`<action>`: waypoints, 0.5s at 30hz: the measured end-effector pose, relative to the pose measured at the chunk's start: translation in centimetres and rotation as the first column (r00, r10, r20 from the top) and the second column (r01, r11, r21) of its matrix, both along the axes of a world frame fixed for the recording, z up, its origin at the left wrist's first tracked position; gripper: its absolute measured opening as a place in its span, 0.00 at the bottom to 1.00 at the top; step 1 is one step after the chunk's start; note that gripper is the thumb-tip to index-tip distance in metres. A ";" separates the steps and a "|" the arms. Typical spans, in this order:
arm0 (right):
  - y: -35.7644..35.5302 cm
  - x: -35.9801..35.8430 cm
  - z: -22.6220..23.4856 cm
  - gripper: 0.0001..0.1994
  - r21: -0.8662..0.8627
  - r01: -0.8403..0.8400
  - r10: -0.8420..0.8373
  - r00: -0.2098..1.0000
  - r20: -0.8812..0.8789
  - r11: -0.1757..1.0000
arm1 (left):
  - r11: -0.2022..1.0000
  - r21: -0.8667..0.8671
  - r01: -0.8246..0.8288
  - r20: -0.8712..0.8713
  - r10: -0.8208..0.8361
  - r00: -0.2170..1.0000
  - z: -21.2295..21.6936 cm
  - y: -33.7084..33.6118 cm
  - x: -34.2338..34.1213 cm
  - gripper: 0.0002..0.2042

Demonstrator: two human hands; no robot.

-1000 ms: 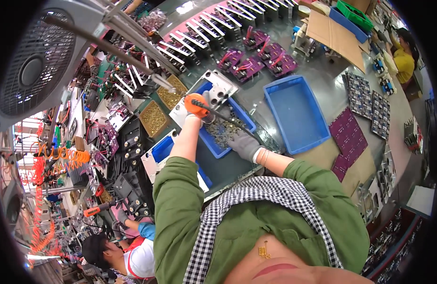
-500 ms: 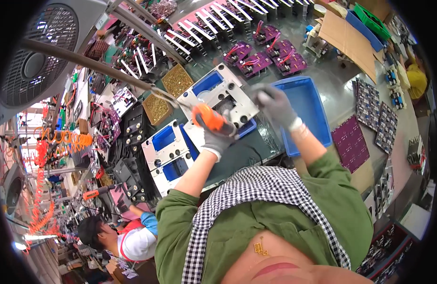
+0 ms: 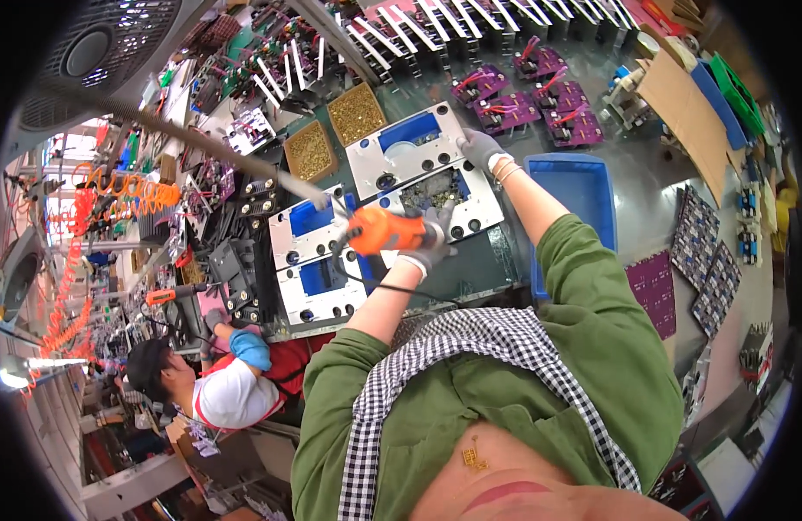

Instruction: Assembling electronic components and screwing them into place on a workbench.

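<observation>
My left hand (image 3: pixel 433 244), in a grey glove, is closed around an orange electric screwdriver (image 3: pixel 382 231), which lies sideways over the near edge of a white fixture plate (image 3: pixel 399 184). My right hand (image 3: pixel 482 149), also gloved, grips the right edge of that plate. The plate has black round knobs and two openings: blue with a pale round piece in the far one, metal parts in the near one. Left of the screwdriver lie two similar white plates, a farther plate (image 3: pixel 281 236) and a nearer plate (image 3: pixel 291 293), with blue openings.
Two trays of small brass-coloured parts, a right tray (image 3: pixel 358 139) and a left tray (image 3: pixel 290 158), stand beyond the plates. A blue bin (image 3: pixel 614 187) sits at the right. Purple circuit boards (image 3: pixel 508 113) lie behind. A metal bar (image 3: pixel 193 139) crosses at left. A co-worker (image 3: pixel 236 382) sits left.
My view has shifted. The white plate has turned squarer to the other plates. My right hand has come onto its right edge. The screwdriver has swung nearer to level in my left hand.
</observation>
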State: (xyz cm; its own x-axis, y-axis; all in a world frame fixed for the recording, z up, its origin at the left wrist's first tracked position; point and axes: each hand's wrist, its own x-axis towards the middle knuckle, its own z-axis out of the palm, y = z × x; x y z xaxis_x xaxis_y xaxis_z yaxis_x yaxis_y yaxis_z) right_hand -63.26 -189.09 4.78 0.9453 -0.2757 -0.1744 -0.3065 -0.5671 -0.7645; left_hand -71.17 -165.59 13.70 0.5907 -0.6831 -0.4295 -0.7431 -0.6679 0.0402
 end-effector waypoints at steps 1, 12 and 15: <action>0.4 -0.8 1.2 0.27 -0.047 0.035 -0.038 0.997 -0.063 0.998 | 0.997 0.057 0.056 0.079 -0.060 0.995 0.0 0.0 -0.1 0.57; 8.3 -41.9 10.4 0.29 -0.489 0.691 -0.482 0.722 0.496 0.531 | 0.845 -0.520 0.127 0.085 -0.098 0.992 3.6 8.6 -6.0 0.34; 12.5 -57.5 7.9 0.32 -0.535 0.773 -0.755 0.565 0.334 0.342 | 0.902 -0.423 0.083 0.029 -0.078 0.997 4.8 9.9 -8.2 0.31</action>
